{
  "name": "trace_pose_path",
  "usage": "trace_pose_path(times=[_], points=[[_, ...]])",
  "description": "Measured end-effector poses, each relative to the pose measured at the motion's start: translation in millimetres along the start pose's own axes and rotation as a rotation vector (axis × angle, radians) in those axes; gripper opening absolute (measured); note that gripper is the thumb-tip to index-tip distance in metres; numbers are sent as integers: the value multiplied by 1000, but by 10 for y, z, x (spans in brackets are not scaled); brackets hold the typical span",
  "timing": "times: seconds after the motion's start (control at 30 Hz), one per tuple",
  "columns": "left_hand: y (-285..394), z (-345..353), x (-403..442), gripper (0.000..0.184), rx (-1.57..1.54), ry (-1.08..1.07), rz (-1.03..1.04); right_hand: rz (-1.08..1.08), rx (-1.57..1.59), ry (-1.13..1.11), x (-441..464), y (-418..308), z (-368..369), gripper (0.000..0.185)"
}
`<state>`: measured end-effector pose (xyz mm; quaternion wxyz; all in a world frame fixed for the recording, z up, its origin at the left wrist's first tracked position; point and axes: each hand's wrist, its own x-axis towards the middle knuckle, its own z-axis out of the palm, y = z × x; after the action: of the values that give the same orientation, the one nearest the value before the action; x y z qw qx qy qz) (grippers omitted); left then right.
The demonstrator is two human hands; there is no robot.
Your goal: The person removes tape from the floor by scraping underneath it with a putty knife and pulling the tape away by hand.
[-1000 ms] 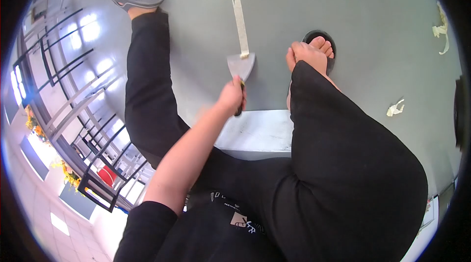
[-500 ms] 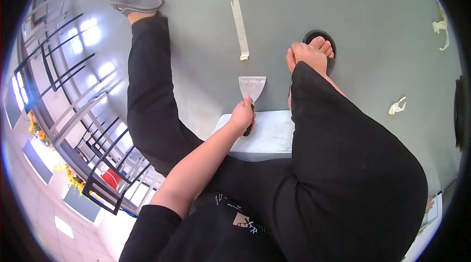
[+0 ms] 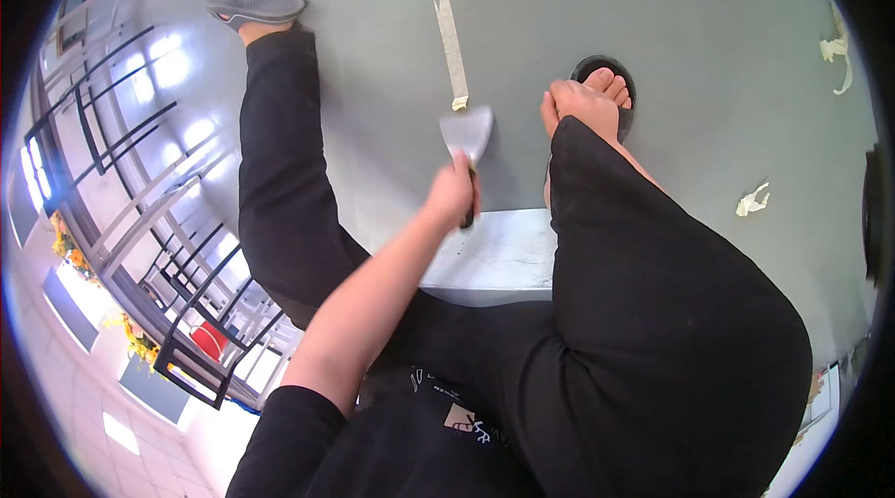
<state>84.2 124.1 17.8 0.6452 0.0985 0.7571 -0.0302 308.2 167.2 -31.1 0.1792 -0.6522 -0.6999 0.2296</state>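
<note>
My left hand (image 3: pixel 453 190) is closed around the dark handle of a putty knife (image 3: pixel 466 132), its wide metal blade pointing away from me. Just beyond the blade lies the near end of a strip of masking tape (image 3: pixel 448 41), stuck to the grey floor. Blade and tape end are very close; I cannot tell whether they touch. My right hand (image 3: pixel 583 108) is curled closed at my right leg, in front of my sandalled foot (image 3: pixel 611 86). Its inner side is hidden, so any held thing cannot be seen.
Beneath me is a white box-like seat (image 3: pixel 494 251). Crumpled tape (image 3: pixel 752 200) lies on the floor to the right, with another tape scrap (image 3: pixel 836 52) farther off. Metal-framed furniture (image 3: pixel 186 302) stands to the left. My left foot wears a grey shoe (image 3: pixel 256 6).
My left hand has moved forward with the putty knife, bringing the blade from short of the tape to its near end. The right hand has stayed in place.
</note>
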Motion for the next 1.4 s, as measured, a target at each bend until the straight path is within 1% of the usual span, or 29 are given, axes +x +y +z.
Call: trace_pose_path(times=[0.03, 0.07, 0.13, 0.17, 0.23, 0.3, 0.37, 0.43, 0.47, 0.53, 0.57, 0.63, 0.7, 0.73, 0.8, 0.83, 0.9, 0.97, 1.03, 1.1, 1.17, 1.23, 1.27, 1.37, 1.4], points=[[237, -11, 48, 50, -88, 29, 40, -1, -17, -9, 7, -12, -12, 20], [335, 44, 11, 50, -96, 25, 41, -1, -34, -17, 15, -11, -28, 20], [403, 114, -82, 50, -190, 76, -82, 6, -19, -22, 11, -25, -39, 20], [270, 83, -63, 50, -183, 80, -82, 26, -6, -12, 19, -33, -34, 20], [-173, 7, -16, 50, 72, -13, -8, 31, -26, -9, 31, -39, -32, 20], [-304, 42, -139, 50, 42, -9, -118, 31, -52, -21, 23, -24, -27, 20], [-164, -26, -66, 50, 35, -29, -111, 9, -43, -22, 7, -9, -23, 20], [242, -105, 84, 50, 48, 63, 66, -7, -76, -14, 14, -14, -6, 21], [311, -83, 83, 50, 40, 57, 66, -14, -103, -3, 10, -6, -8, 22], [340, -94, 27, 49, 16, 61, -4, 8, -71, -23, 4, -33, -41, 22], [224, -123, 37, 49, 19, 67, -4, 41, -38, -26, 23, -53, -39, 23], [-172, -144, 51, 49, 99, -3, 43, 51, -30, -28, 30, -44, -16, 23], [-362, -26, -139, 49, 118, -25, -106, 60, -31, -42, 18, -24, -8, 23], [-341, -9, -154, 49, 120, -30, -108, 46, -17, -25, 12, -19, -8, 23], [-278, 40, -222, 50, 55, -29, -224, 27, -8, -15, 4, -15, -11, 22], [-201, 61, -243, 50, 48, -33, -225, 22, -14, -14, 8, -17, -12, 22], [48, 57, -212, 49, -264, -100, -266, 15, -23, -16, 16, -17, -22, 22], [329, 25, -146, 48, -347, -139, -222, 21, -53, -45, 19, -29, -47, 21], [514, 116, -134, 47, -399, -106, -206, 25, -42, -43, 28, -39, -49, 21], [539, 239, -105, 47, -276, -8, -146, 29, -28, -42, 36, -48, -24, 20], [371, 266, -32, 48, -275, -10, -149, 43, -38, -18, 14, -29, 2, 20], [212, 269, 1, 48, -135, 47, 10, 17, -58, -11, 19, -26, -30, 20], [99, 205, 76, 47, -105, 34, 43, -14, -71, -3, 24, -31, -51, 20], [-37, 30, 82, 48, -163, -4, -1, -7, -79, -30, 35, -55, -97, 20], [-51, -21, 50, 45, -185, -34, -1, -10, -81, -34, 30, -56, -117, 20]])
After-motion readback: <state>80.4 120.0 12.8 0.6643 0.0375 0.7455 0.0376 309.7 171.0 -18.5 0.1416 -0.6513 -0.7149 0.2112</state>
